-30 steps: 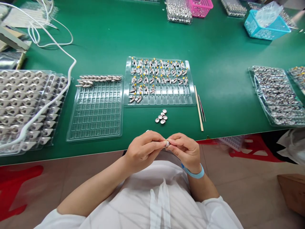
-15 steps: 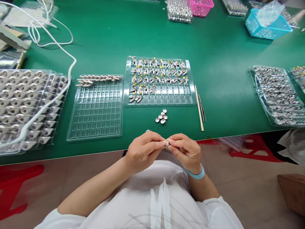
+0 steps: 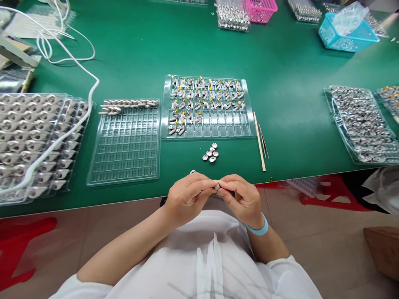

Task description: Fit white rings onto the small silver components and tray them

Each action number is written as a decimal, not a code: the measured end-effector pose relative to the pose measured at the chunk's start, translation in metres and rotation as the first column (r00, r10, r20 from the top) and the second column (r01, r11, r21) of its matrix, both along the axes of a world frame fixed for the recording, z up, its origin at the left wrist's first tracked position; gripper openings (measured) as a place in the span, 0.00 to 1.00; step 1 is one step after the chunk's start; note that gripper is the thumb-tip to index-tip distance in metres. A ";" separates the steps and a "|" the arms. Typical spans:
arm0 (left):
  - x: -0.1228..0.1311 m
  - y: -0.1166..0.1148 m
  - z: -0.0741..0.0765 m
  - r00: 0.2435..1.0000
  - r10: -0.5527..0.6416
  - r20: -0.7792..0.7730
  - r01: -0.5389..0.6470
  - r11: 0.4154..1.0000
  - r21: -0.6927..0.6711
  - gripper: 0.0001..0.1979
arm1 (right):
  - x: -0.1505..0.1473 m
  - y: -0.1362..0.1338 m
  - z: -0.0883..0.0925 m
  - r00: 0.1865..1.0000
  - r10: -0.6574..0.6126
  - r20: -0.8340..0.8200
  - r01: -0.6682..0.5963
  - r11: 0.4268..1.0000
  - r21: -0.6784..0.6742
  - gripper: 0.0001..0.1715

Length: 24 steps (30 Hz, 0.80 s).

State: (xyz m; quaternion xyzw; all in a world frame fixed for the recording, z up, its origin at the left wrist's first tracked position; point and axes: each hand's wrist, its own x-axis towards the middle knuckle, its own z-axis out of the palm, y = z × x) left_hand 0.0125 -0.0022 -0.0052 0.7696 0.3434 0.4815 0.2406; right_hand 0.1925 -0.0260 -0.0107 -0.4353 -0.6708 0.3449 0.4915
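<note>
My left hand (image 3: 187,197) and my right hand (image 3: 243,198) meet fingertip to fingertip at the near edge of the green table (image 3: 280,83). Both pinch one small grey part (image 3: 217,187) between them; most of it is hidden by the fingers. Just beyond lies a little cluster of round silver caps (image 3: 210,153), and one loose cap (image 3: 193,172) sits by my left knuckles. Farther out, a clear tray (image 3: 205,107) holds rows of grey parts with yellow tips. A blue band circles my right wrist.
A mostly bare clear tray (image 3: 126,141) lies left of centre with one row of grey pieces at its far edge. Stacked filled trays (image 3: 34,137) and a white cable (image 3: 77,66) are at left. A wooden stick (image 3: 259,141) and tweezers lie right; trays of silver parts (image 3: 361,124), pink and blue baskets beyond.
Both hands stay pinched together at the table edge, with only slight finger shifts on the small part. Nothing on the table has moved.
</note>
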 end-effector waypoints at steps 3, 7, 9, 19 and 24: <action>0.000 -0.001 -0.003 1.000 -0.004 -0.017 0.004 1.000 0.008 0.14 | -0.003 0.000 0.001 0.999 -0.023 0.029 0.022 0.999 0.035 0.11; -0.002 -0.001 -0.009 0.999 -0.039 -0.007 0.039 0.999 0.011 0.19 | -0.010 -0.002 -0.001 0.995 -0.073 0.070 0.063 0.990 0.125 0.15; -0.002 -0.001 -0.011 0.999 -0.034 0.009 0.034 0.999 0.020 0.20 | -0.013 -0.004 -0.002 0.991 -0.100 0.083 0.088 0.987 0.136 0.16; 0.001 0.001 -0.009 0.999 0.018 0.029 -0.019 0.999 0.051 0.16 | -0.016 -0.004 0.006 0.997 -0.083 0.006 0.083 0.989 -0.120 0.12; 0.002 0.001 -0.009 1.000 0.029 0.005 -0.029 0.999 0.043 0.18 | -0.011 0.001 0.008 0.991 -0.017 0.136 0.025 0.998 -0.059 0.16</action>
